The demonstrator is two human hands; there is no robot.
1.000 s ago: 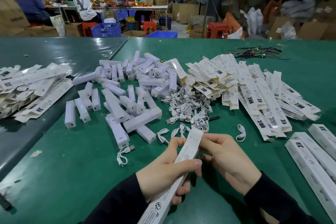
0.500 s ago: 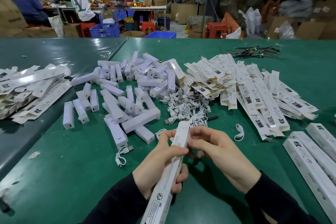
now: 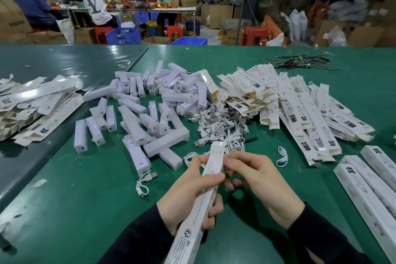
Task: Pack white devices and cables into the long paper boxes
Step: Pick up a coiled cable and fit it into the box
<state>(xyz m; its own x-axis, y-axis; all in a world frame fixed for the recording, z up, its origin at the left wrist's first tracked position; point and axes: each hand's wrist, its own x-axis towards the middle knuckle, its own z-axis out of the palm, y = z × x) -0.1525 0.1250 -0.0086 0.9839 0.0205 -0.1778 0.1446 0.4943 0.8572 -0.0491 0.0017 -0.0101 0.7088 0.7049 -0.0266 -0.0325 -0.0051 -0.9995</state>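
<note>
Just above the near edge of the green table [image 3: 64,210], a long paper box [image 3: 200,206] is held slanting away from the person — the left hand [image 3: 188,195] wraps round its middle, thumb across the top face and fingers curled underneath. The right hand [image 3: 259,180] pinches the box near its far end with thumb and forefinger, the other fingers loosely curled below. Beyond the box lies a heap of white devices [image 3: 150,111], and beside it a tangle of white cables [image 3: 220,128]; one cable [image 3: 281,156] lies apart to the right. Flat unfolded boxes [image 3: 300,109] fan across the right, with closed boxes [image 3: 368,191] near the right edge — another flat stack [image 3: 32,105] sits far left.
</note>
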